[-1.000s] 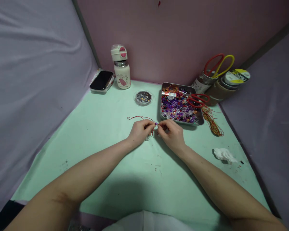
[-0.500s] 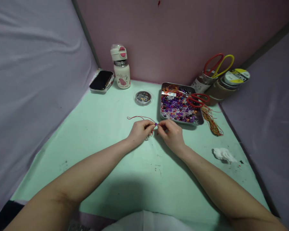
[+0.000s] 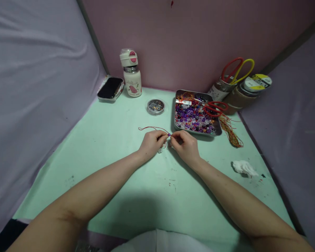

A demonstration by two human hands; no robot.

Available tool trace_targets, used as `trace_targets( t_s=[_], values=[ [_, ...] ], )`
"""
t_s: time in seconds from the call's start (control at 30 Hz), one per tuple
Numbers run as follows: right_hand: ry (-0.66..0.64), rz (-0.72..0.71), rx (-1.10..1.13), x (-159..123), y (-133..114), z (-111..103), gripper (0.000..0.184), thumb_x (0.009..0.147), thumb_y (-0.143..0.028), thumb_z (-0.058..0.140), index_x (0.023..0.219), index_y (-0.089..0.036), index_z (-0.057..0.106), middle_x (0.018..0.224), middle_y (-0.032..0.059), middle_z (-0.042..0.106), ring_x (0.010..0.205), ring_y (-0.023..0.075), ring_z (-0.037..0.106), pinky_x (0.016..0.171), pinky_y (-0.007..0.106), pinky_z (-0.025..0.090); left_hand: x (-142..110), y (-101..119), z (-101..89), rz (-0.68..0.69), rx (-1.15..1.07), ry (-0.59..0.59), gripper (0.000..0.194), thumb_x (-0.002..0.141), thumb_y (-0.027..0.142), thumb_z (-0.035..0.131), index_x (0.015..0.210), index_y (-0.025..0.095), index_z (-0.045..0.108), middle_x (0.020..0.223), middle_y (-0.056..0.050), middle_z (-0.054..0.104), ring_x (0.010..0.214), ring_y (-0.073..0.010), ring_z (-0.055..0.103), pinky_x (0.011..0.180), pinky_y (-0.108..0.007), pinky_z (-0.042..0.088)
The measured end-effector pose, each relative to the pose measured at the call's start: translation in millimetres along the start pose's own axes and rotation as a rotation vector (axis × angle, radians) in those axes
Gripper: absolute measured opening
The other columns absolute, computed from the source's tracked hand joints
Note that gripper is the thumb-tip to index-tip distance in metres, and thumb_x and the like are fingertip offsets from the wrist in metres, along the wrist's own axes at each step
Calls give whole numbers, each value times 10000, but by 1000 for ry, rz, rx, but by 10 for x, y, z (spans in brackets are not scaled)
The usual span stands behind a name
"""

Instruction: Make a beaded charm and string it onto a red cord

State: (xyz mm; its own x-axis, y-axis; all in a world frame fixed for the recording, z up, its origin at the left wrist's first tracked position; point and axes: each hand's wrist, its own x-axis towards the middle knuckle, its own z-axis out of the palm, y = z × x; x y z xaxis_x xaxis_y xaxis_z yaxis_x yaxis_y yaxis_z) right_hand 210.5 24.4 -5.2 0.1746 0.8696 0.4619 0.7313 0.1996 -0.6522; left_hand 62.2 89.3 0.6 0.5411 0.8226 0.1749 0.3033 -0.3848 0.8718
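A small purple bead (image 3: 169,134) sits between the fingertips of my two hands, above the table. My left hand (image 3: 153,142) is closed in a pinch on the thin red cord (image 3: 149,127) right beside the bead. The cord's loop trails away to the left behind that hand. Below the left fingers hang a short bit of cord and some clear beads (image 3: 160,151), partly hidden. My right hand (image 3: 186,145) pinches close to the bead's other side, apparently on the cord, though the fingers cover most of it.
A metal tray (image 3: 199,132) of mixed beads, with red-handled scissors (image 3: 215,109) across it, stands behind my right hand. Around it are a cord bundle (image 3: 232,134), jars (image 3: 238,98), a round clear case (image 3: 156,106), a bottle (image 3: 132,82), a phone (image 3: 110,88) and crumpled tissue (image 3: 244,168).
Both hands and the bead have shifted very slightly left, along with the whole view. The pinch of each hand looks the same.
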Motion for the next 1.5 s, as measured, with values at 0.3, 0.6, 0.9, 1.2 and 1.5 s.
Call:
trace_targets(
  t_s=[0.3, 0.6, 0.9, 1.2, 1.5],
  values=[
    [7, 14, 39, -8, 7, 6, 72, 805, -162, 567, 743, -188, 592, 693, 8, 610, 617, 128, 551, 589, 255, 435, -4, -5, 2, 7, 13, -1, 169, 847, 225, 550, 757, 171, 682, 576, 25, 616, 563, -104, 538, 599, -225, 404],
    [-2, -2, 46, -7, 15, 1, 91, 804, -152, 560, 724, -192, 580, 688, 4, 602, 632, 130, 544, 602, 259, 428, -3, -34, 10, 5, 6, -19, 171, 844, 242, 552, 773, 173, 692, 587, 23, 622, 564, -103, 541, 600, -226, 412],
    [-48, 25, 55, -2, 2, -20, 105, 814, -171, 541, 723, -196, 588, 686, 12, 610, 624, 137, 539, 587, 263, 420, -7, -40, -1, 31, 31, -32, 192, 847, 252, 542, 753, 177, 692, 600, 14, 621, 589, -115, 550, 622, -236, 415],
    [-70, 32, 79, 1, 12, -27, 108, 823, -188, 539, 739, -193, 606, 703, 17, 621, 633, 139, 554, 599, 265, 433, -5, -11, -7, -3, 9, -48, 186, 843, 229, 534, 755, 174, 689, 592, 14, 611, 574, -112, 540, 609, -233, 412],
    [-2, 75, 71, -12, -5, 16, 42, 779, -192, 575, 785, -186, 616, 740, 21, 641, 621, 134, 559, 598, 266, 450, 9, -19, 13, -86, -124, -16, 187, 834, 238, 520, 780, 162, 682, 598, 18, 600, 525, -92, 517, 552, -216, 408]
  ],
)
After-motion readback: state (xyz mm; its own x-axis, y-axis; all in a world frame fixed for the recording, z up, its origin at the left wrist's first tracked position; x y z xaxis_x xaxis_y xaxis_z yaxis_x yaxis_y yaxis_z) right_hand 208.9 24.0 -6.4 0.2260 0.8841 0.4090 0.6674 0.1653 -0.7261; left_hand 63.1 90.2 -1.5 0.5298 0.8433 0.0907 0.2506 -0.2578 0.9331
